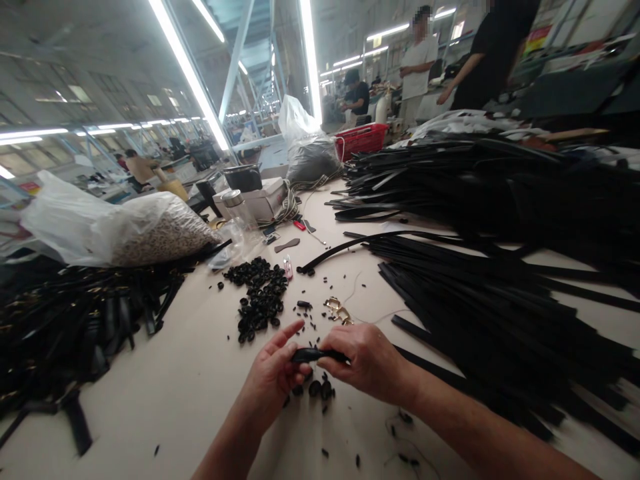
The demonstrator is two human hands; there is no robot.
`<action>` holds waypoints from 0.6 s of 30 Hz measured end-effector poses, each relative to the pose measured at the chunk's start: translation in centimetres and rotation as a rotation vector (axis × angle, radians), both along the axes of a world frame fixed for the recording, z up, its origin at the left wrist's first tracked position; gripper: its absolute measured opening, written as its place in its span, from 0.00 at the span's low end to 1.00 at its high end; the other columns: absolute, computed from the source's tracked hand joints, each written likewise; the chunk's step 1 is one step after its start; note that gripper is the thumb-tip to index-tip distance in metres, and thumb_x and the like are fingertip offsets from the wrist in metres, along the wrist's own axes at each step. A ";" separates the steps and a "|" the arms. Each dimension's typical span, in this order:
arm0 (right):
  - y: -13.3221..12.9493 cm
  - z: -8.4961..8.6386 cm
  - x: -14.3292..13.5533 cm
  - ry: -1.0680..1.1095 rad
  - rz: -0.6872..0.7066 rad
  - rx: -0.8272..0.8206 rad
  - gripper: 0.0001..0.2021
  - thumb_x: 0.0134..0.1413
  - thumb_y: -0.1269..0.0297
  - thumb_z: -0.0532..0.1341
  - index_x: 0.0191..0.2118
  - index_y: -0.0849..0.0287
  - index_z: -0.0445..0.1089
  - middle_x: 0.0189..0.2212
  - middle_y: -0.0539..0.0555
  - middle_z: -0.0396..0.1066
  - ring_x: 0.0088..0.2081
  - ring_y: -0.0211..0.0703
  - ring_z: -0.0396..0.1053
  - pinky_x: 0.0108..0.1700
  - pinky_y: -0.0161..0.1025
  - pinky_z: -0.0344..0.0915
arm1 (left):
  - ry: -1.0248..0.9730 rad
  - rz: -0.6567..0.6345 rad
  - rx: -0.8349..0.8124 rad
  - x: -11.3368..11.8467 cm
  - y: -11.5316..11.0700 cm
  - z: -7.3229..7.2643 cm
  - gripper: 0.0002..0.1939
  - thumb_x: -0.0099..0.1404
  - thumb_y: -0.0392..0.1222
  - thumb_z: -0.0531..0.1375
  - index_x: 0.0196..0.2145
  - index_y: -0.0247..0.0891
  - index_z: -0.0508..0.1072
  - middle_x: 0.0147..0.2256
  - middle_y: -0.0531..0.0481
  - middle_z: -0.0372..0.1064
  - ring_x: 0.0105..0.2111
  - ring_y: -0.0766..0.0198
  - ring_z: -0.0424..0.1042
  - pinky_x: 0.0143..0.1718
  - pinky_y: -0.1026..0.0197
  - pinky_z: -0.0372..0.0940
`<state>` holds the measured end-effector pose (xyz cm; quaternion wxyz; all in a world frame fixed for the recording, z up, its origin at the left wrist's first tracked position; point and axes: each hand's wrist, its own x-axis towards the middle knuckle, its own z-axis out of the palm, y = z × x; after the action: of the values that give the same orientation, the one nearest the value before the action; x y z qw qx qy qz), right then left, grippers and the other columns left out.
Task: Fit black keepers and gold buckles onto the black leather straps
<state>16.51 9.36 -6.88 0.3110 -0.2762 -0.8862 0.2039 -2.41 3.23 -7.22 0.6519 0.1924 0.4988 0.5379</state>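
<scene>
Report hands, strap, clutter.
Both hands, left and right, on black strap, above table. Gold buckles just beyond. Loose black bits around; nothing visibly blocking.

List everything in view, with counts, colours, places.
Worktable: one, pale, beneath.
Bulging plastic bags: two, translucent, left and back.
Basket: one, red, back.
Box: one, white, back.
Lidded jar: one, clear, beside box.
Small rounded parts: many, black, centre.
Metal fittings: few, gold, beyond hands.
Strips: many, black, both sides.
Tube lamps: many, white, overhead.
People: several, mixed clothing, background.
Held strip: one, black, between hands.
Left hand: one, bare, on held strip.
Right hand: one, bare, gripping held strip.
</scene>
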 end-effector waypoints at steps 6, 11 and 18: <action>-0.3 -0.2 0.0 -0.045 0.034 0.052 0.07 0.57 0.64 0.62 0.30 0.59 0.70 0.24 0.49 0.71 0.25 0.38 0.67 0.29 0.33 0.57 | 0.435 -0.181 0.333 0.0 -0.7 0.2 0.12 0.59 0.46 0.67 0.38 0.37 0.79 0.35 0.45 0.74 0.33 0.61 0.74 0.37 0.63 0.69; -0.3 -0.2 -0.1 -0.066 0.051 0.035 0.09 0.60 0.61 0.61 0.30 0.60 0.70 0.24 0.50 0.71 0.26 0.39 0.68 0.29 0.34 0.57 | 0.970 -0.198 0.729 0.2 -0.7 0.8 0.06 0.65 0.37 0.61 0.35 0.42 0.79 0.39 0.47 0.72 0.40 0.60 0.71 0.44 0.62 0.65; 1.5 0.5 1.3 0.028 -0.055 -0.005 0.07 0.61 0.62 0.61 0.34 0.59 0.72 0.27 0.50 0.73 0.28 0.39 0.71 0.32 0.33 0.59 | 0.805 -0.114 0.810 -1.3 -1.6 1.8 0.04 0.66 0.39 0.60 0.35 0.40 0.75 0.35 0.47 0.70 0.37 0.59 0.70 0.40 0.59 0.64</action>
<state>17.77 10.85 -6.43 0.3283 -0.2981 -0.8733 0.2015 -3.72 1.66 -5.41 0.3129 0.6429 0.4507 0.5344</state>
